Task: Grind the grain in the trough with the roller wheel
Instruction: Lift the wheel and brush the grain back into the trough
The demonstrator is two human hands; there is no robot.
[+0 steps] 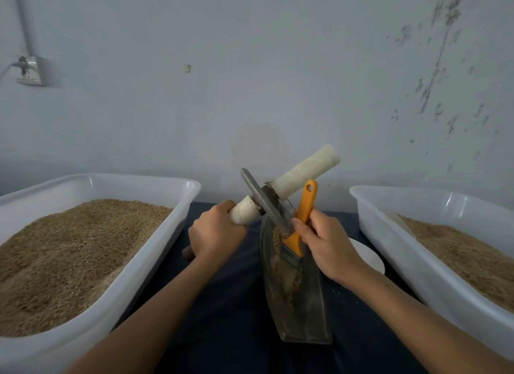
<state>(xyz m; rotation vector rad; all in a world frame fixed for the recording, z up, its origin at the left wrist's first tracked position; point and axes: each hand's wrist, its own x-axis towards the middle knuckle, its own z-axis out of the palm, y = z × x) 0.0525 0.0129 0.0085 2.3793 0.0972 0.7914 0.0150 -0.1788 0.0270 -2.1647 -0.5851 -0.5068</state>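
Observation:
A narrow metal trough (pixel 300 312) stands lengthwise on the dark cloth, with grain (pixel 286 276) lying along its groove. My left hand (pixel 215 233) grips the near white handle of the roller wheel (pixel 264 199) and holds it tilted above the trough's far end. The wheel's other white handle (pixel 306 169) sticks up to the right. My right hand (pixel 325 244) grips an orange-handled brush (pixel 300 220), whose bristles rest in the trough by the wheel's lower rim. Grain clings there.
A large white tub (pixel 178 190) full of grain sits on the left, and a second tub (pixel 372 206) of grain on the right. A white dish (pixel 370 258) lies behind my right wrist. A brown wooden piece (pixel 187 252) peeks out under my left hand. A wall stands close behind.

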